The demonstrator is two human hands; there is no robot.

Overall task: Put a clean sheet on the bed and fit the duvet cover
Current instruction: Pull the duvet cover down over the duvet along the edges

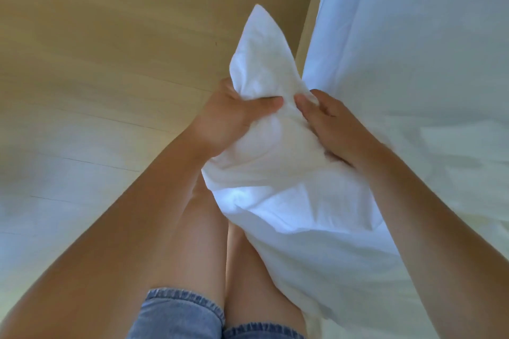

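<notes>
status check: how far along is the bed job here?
Done, apparently: white fabric covers the bed, though I cannot tell whether it is sheet or duvet. In hand: the left hand and right hand both grip a stuffed white corner, likely the duvet being seated in its cover. Left: probably the other corners, then spreading it flat. The bedding below the hands hangs bunched off the bed edge.
</notes>
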